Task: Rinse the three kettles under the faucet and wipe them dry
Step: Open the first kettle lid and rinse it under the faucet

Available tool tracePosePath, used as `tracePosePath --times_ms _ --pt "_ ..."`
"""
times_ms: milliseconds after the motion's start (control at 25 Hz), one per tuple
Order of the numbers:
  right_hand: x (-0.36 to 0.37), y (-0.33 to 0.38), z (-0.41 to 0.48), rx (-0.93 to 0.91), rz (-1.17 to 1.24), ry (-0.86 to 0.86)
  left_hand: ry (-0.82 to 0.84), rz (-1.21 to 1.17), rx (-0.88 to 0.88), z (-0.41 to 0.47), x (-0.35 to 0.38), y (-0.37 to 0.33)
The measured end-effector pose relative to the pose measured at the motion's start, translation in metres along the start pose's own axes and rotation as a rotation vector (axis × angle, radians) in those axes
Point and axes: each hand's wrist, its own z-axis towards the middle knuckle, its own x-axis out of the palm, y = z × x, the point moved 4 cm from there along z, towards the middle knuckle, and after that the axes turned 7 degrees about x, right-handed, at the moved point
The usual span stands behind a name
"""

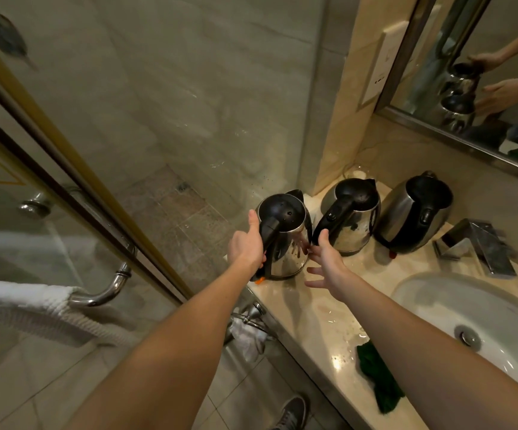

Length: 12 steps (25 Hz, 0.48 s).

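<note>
The head view shows a wet beige marble countertop (323, 308) running from the glass shower door (96, 181) to the chrome faucet (475, 246) and white sink basin (437, 293), under a wall mirror (484, 72) (a green cloth (375, 377) lies at the front edge). The left hand (247, 243) curls round the left kettle's (285, 212) black handle. The right hand (326, 262), fingers spread wide and holding nothing, reaches its steel side, with the middle kettle (351, 215) and right kettle (413, 212) just beside.
</note>
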Motion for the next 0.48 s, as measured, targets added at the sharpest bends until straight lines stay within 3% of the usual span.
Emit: tracePosePath --times_ms 280,480 --pt "0.014 -0.002 -0.019 -0.025 -0.033 0.003 -0.065 -0.033 0.049 0.001 -0.021 -0.001" --pt "0.025 -0.008 -0.052 -0.087 -0.016 -0.068 -0.011 -0.04 0.118 -0.006 -0.048 -0.01"
